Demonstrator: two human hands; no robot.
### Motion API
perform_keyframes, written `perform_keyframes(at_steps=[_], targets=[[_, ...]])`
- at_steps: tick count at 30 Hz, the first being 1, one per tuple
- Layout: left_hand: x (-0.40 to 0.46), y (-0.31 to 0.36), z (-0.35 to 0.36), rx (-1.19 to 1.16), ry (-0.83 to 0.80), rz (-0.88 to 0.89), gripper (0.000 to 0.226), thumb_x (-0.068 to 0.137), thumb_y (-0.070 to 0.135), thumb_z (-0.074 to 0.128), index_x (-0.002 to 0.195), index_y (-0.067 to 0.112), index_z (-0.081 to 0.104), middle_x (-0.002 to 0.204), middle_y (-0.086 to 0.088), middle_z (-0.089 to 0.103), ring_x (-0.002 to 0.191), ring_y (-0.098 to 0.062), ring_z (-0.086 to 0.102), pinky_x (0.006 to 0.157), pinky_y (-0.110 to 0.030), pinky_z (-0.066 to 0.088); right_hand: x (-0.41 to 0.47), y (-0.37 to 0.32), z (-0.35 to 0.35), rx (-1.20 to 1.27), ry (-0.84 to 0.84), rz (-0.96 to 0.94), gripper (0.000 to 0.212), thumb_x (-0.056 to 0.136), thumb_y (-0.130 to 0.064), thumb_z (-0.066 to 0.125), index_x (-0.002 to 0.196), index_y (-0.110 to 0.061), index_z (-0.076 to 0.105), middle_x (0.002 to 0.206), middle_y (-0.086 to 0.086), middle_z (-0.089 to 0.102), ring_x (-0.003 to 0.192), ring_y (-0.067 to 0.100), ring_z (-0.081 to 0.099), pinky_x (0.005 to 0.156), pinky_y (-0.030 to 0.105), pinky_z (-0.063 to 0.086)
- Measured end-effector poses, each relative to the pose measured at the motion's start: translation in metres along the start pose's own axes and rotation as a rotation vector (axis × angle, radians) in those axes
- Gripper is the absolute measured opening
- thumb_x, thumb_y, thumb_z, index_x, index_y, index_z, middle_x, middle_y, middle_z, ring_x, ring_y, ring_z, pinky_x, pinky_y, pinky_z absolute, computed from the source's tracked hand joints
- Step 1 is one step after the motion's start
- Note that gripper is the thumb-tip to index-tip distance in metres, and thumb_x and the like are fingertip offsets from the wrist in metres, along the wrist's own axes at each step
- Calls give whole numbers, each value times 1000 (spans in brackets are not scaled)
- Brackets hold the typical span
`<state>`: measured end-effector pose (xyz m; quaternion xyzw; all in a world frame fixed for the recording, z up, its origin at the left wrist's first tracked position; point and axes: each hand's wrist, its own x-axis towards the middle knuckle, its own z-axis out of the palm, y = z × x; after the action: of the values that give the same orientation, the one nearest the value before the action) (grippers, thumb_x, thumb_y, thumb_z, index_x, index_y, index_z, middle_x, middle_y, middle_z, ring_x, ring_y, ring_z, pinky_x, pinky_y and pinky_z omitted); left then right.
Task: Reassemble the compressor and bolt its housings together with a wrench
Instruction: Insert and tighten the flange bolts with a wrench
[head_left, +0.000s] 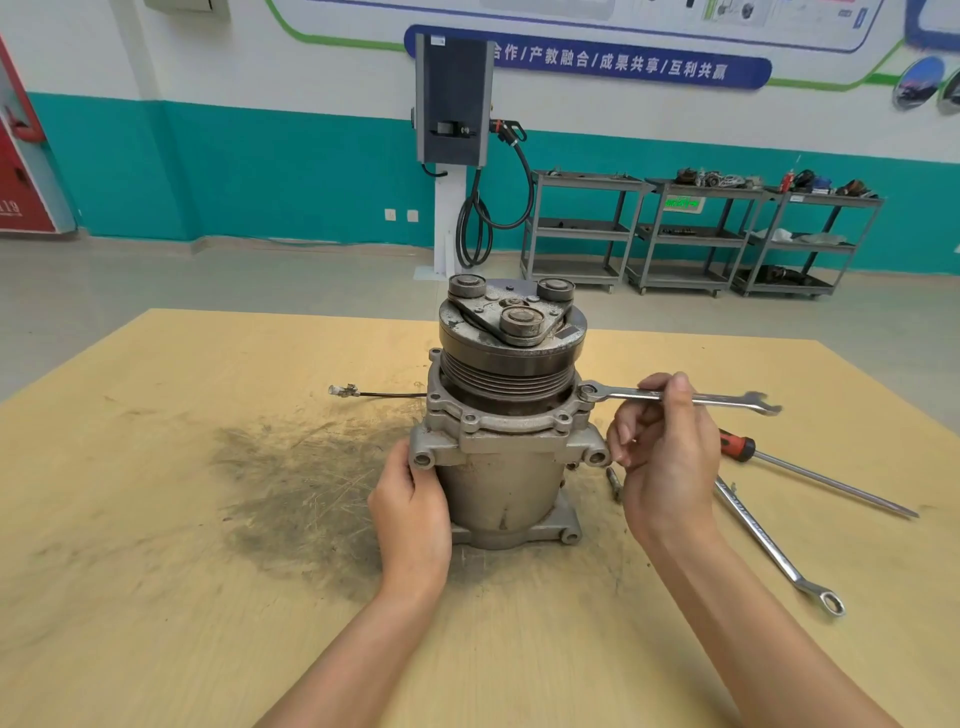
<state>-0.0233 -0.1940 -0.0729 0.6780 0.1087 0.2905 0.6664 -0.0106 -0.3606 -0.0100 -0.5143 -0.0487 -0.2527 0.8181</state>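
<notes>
I see the compressor (506, 415) standing upright near the middle of the wooden table (156, 519), pulley end up, its base flange flat on the board. My left hand (410, 512) is at about eight o'clock from the housing, fingers curled round the left mounting lug and the side of the body, holding it steady. My right hand (667, 447) sits at three o'clock, pinching the shank of a combination wrench (680, 397) between thumb and forefinger, the other fingers loosely bent below it. The wrench lies roughly level, its ring end seated on a bolt at the right edge of the upper flange, just under the grooved pulley, and its open end pointing out toward three o'clock. A thin black wire with a small connector (344, 390) trails from the housing toward nine o'clock. At four o'clock from the compressor, on the table, lie a second wrench (779, 553) and a red-handled screwdriver (810, 475), crossing near the screwdriver's handle. A small bolt-like piece (614, 482) lies just beside the base, next to my right wrist. A dark greasy smear (306, 478) spreads over the board at nine o'clock.
</notes>
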Motion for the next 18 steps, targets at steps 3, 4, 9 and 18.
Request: perform_keyframes(at_steps=[3, 4, 9, 18], targets=[[-1, 1, 0, -5, -7, 3, 32, 102, 17, 42, 84, 35, 61, 77, 30, 65, 73, 15, 55, 62, -6, 40, -15, 1, -3, -115, -23, -232, 23, 102, -28, 37, 85, -19, 50, 46, -3, 48, 39, 14, 42, 42, 19, 33], [-1, 1, 0, -4, -8, 3, 33, 102, 16, 42, 84, 36, 61, 76, 31, 65, 72, 15, 54, 62, -7, 40, -18, 0, -3, -156, -39, -292, 20, 101, -29, 39, 86, -22, 50, 47, -1, 48, 40, 15, 42, 43, 20, 35], [0, 1, 0, -2, -15, 4, 33, 102, 15, 41, 84, 35, 61, 76, 34, 63, 73, 15, 54, 61, -6, 40, -27, -1, -2, -454, -124, -556, 8, 98, -30, 41, 90, -32, 43, 54, -5, 48, 48, 6, 49, 52, 17, 39], [0, 1, 0, -11, -5, 17, 34, 102, 15, 41, 83, 37, 60, 75, 30, 65, 72, 16, 54, 61, -4, 39, -32, -11, 5, -827, -174, -796, 28, 101, -50, 34, 101, -26, 50, 72, -12, 59, 56, 17, 60, 49, 30, 49]])
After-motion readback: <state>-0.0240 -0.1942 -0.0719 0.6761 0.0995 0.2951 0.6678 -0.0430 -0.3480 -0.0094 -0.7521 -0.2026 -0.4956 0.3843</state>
